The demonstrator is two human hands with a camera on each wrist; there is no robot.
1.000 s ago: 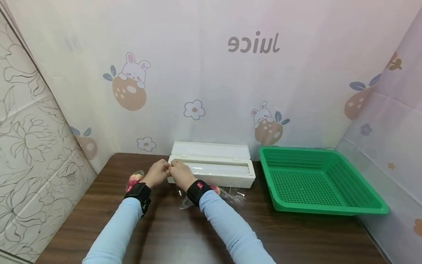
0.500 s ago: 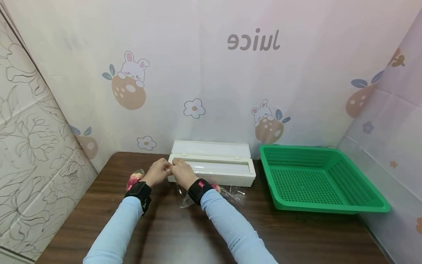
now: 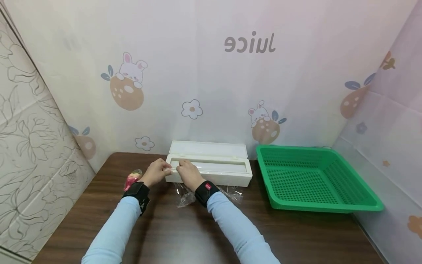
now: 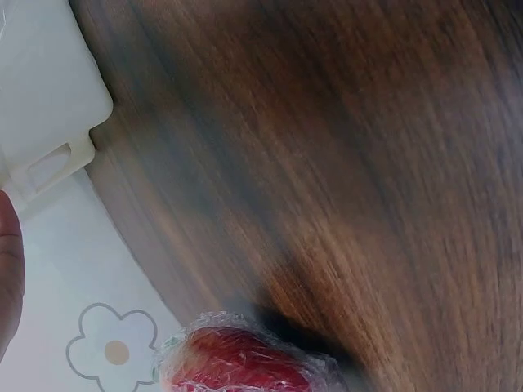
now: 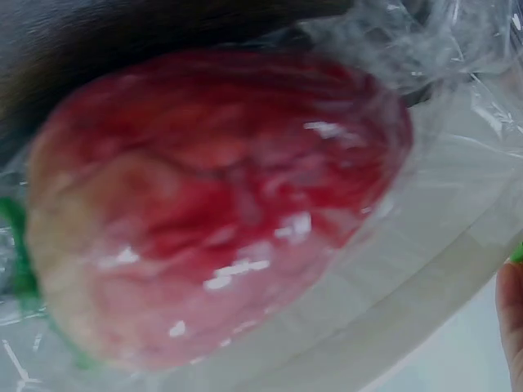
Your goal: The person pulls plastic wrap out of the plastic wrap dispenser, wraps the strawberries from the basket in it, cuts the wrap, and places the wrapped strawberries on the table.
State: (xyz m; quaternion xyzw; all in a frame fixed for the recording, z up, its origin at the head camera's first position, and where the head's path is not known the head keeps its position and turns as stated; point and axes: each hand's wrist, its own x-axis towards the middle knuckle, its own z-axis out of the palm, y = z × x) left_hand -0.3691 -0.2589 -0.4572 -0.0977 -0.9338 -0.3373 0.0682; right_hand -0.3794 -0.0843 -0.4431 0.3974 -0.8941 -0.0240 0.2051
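A long white cling film dispenser (image 3: 227,179) stands at the back of the table, its lid (image 3: 209,149) raised and a pale roll (image 3: 224,167) inside. At its left front corner my left hand (image 3: 155,173) holds the rim between thumb and fingers. My right hand (image 3: 189,174) is just to the right on the front edge, fingers curled. In the right wrist view a fingertip meets a small green piece (image 5: 518,253), mostly cut off. Below that wrist lies a film-wrapped red-and-yellow fruit (image 5: 237,196). Another wrapped fruit (image 3: 132,179) sits beside my left wrist.
A green plastic basket (image 3: 326,211) stands to the right of the dispenser. Crumpled clear film (image 3: 185,198) lies in front of the dispenser on the dark wooden table (image 3: 171,234). A patterned curtain (image 3: 197,73) hangs right behind.
My right hand has moved a little to the right along the dispenser's front edge, away from the left hand. My left hand stays at the left corner.
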